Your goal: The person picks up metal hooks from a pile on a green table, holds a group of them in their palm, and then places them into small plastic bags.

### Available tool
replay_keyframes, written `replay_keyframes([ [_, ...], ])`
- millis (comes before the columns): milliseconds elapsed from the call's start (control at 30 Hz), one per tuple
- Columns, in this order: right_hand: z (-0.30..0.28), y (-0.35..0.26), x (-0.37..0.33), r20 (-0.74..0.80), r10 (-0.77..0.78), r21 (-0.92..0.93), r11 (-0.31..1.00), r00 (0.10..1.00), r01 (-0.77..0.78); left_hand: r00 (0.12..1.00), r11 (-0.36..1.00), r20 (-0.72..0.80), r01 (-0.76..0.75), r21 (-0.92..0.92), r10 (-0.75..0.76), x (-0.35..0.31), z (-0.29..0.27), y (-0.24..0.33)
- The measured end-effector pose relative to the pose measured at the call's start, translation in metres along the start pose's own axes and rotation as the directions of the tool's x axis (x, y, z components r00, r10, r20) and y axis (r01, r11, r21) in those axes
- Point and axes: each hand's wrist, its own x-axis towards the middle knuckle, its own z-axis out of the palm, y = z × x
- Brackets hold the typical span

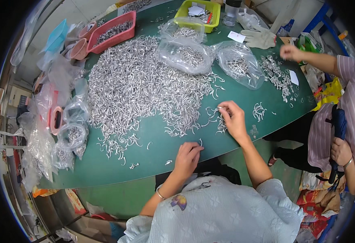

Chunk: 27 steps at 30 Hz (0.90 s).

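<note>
My left hand [186, 158] is over the near edge of the green table, fingers curled together. A small curved silver metal piece [201, 142] stands up at its fingertips. To the right, my right hand [235, 121] pinches another small metal piece, mostly hidden by the fingers, with its end [220, 107] showing. Beneath that hand lies a small group of curved pieces [221, 126], partly covered by it. A wide heap of the same curved metal pieces [132, 89] spreads across the table beyond and left of my hands.
Clear bags of metal parts [242, 67] stand beyond the heap. A pink tray [132, 19] and a yellow-green basket [218, 18] sit at the far side. More plastic bags [72, 135] line the left edge. At the right, a co-worker's hand [291, 53] hovers near loose parts [278, 75]; the other holds a folded umbrella [338, 125].
</note>
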Motion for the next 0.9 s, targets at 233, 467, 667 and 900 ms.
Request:
replay_keyframes([
  [233,0.012,-0.042,-0.003,0.217,-0.441,-0.300,0.819,0.871,0.490,0.998,0.999,-0.062,-0.023,0.044,0.026,0.010,-0.001,0.008],
  [467,0.023,-0.017,-0.004,0.406,-0.375,-0.310,0.801,0.833,0.512,0.998,0.998,-0.042,-0.034,0.059,0.037,0.009,-0.003,0.006],
  [667,-0.025,-0.011,0.005,0.200,-0.323,-0.311,0.874,0.925,0.373,0.996,0.999,-0.090,0.017,0.033,-0.014,0.008,-0.006,0.007],
  [900,-0.003,-0.008,-0.016,0.222,-0.293,-0.480,0.797,0.930,0.366,0.998,0.999,-0.062,0.027,0.023,-0.026,0.009,-0.008,0.008],
])
